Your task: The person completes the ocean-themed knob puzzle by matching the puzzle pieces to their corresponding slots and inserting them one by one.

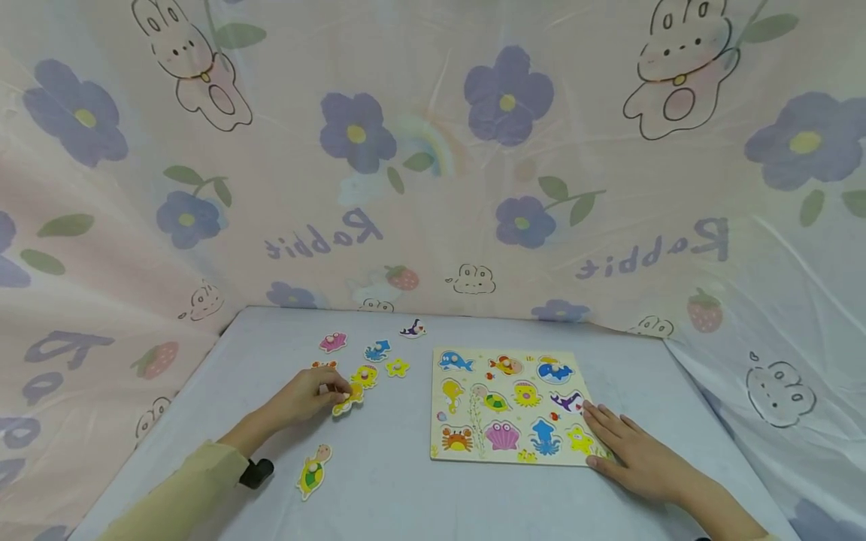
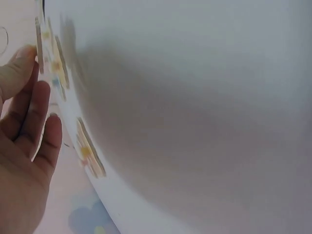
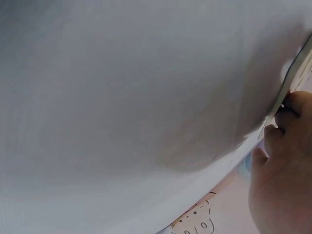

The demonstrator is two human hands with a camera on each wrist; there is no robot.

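Note:
My left hand [image 1: 304, 398] pinches a yellow-orange seahorse puzzle piece [image 1: 347, 402] by thumb and fingertips, low over the table. Part of the piece is hidden by the fingers. In the left wrist view the piece [image 2: 39, 46] shows edge-on at the thumb tip. Just beyond it lies a yellow octopus piece [image 1: 365, 376], and a crab piece [image 1: 325, 365] is partly behind the hand. My right hand [image 1: 639, 454] rests with fairly straight fingers on the right edge of the wooden sea-animal board [image 1: 467, 459]. Three knobbed pieces, among them a whale [image 1: 455, 361], sit in its top row.
Beyond the left hand lie a pink shell piece [image 1: 333, 343], a blue squid piece [image 1: 377, 350], a yellow star piece [image 1: 398, 367] and a shark piece [image 1: 413, 328]. A turtle piece [image 1: 314, 473] is nearer the front. A printed curtain [image 1: 433, 225] hangs behind the white table [image 1: 386, 481].

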